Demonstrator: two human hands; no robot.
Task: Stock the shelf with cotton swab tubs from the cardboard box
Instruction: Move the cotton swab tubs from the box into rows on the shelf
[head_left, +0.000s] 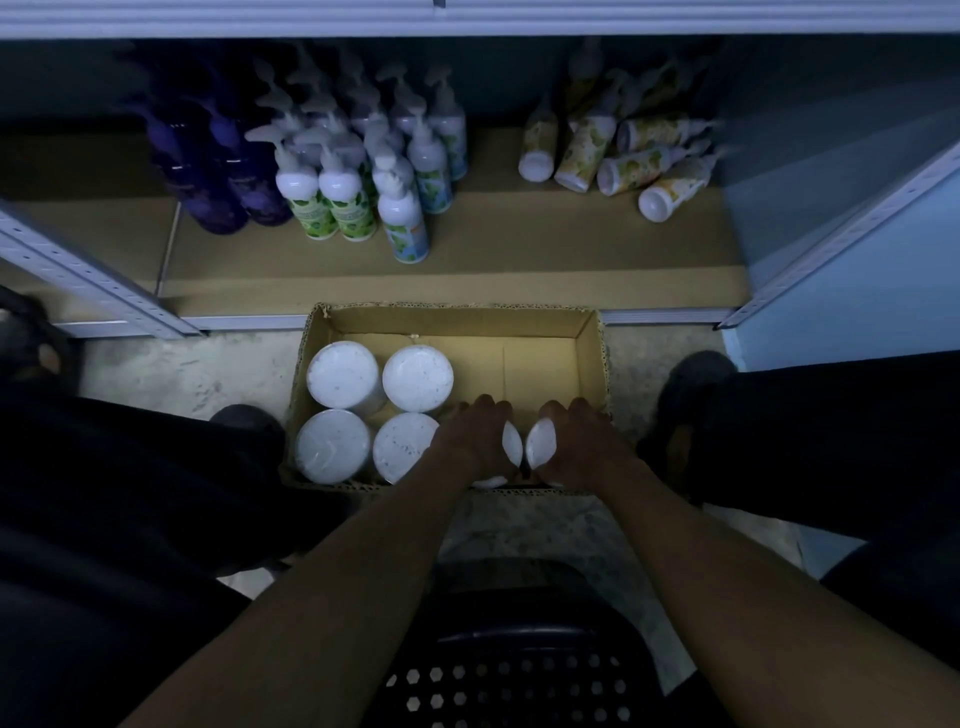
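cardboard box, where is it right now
In the head view the cardboard box sits on the floor at centre, against the front edge of the bottom shelf, between the person's feet, both hands reaching into it.

floor (197, 374): pale, mottled; carries the open cardboard box (589, 358), set just before the shelf edge.
shelf (519, 260): brown board; carries dark purple bottles (218, 182) at left, upright white pump bottles (358, 176) beside them, toppled yellow-patterned bottles (613, 156) at right.
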